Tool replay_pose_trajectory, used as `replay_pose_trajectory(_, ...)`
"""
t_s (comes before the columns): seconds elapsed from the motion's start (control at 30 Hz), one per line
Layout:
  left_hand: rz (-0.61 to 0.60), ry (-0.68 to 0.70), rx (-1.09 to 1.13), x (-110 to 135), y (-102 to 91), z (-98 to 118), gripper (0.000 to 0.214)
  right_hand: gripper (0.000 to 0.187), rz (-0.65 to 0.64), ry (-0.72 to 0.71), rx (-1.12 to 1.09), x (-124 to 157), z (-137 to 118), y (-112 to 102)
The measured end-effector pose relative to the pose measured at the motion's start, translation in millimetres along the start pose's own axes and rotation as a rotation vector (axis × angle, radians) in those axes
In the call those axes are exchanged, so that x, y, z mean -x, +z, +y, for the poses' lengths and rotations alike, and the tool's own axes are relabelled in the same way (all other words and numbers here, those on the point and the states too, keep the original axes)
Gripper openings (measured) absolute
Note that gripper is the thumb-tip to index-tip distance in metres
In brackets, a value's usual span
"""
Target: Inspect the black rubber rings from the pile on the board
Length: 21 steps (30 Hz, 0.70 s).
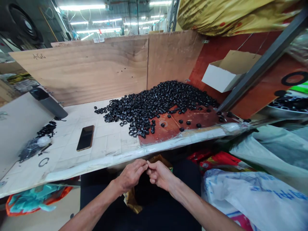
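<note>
My left hand (133, 174) and my right hand (160, 175) meet just below the table's front edge, above my lap. Their fingertips touch, with the fingers of both curled and pinched. Anything between them is too small or hidden to make out. Beneath the hands, a yellowish bag (133, 202) shows between my legs, its dark inside partly covered. Beyond the edge, a large heap of small black plastic rings (154, 102) spreads over the table (108, 146), with several loose pieces lying toward the front right.
A phone (85, 138) lies left of the heap, near a dark cylinder (51, 104) and a clear bag of black parts (30, 149). Wooden boards (103, 69) wall the back. An open white box (221, 77) hangs at right by a slanted metal post (262, 61). Plastic sacks (252, 192) crowd the lower right.
</note>
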State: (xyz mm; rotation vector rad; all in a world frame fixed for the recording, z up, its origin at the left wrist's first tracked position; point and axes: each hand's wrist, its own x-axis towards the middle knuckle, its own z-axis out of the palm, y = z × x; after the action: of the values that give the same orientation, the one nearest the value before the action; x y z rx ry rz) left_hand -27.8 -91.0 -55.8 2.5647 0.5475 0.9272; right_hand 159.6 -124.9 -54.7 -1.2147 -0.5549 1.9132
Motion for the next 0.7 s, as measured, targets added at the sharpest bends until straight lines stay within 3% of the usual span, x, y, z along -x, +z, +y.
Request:
replay_pose_trajectory(0.13,0.114,-0.444,0.307,-5.1,-1.4,9.4,0.016,0.022,0.144,-0.603,0.48,5.7,5.9,2.6)
replay_pose_trajectory(0.2,0.177,-0.614,0.46,-7.6,0.6,16.1,0.016,0.019,0.156,-0.776,0.635,7.4,8.8,0.1)
replay_pose_trajectory(0.27,0.216,-0.685,0.552,-7.5,5.7,21.3,0.017,0.018,0.139,-0.846,0.678,7.8,11.7,-3.1)
replay_pose_trajectory(0.37,0.234,-0.646,0.49,-0.4,17.8,22.7,0.013,0.017,0.136,-0.781,0.638,7.3,17.0,-4.3)
replay_pose_trajectory(0.47,0.229,-0.427,0.266,10.6,25.3,17.9,0.016,0.019,0.151,-0.591,0.479,6.8,24.2,-0.6)
replay_pose_trajectory(0.57,0.076,-0.217,0.116,12.2,13.9,15.5,0.026,0.024,0.159,-0.444,0.442,7.8,27.4,-1.5)
replay_pose_trajectory(0.63,-0.08,-0.19,0.083,2.3,-4.0,16.7,0.024,0.024,0.185,-0.462,0.597,8.7,19.6,-8.1)
replay_pose_trajectory(0.7,-0.13,-0.263,0.047,-16.5,-22.7,15.1,0.024,0.018,0.282,-0.645,0.801,7.1,0.2,-17.4)
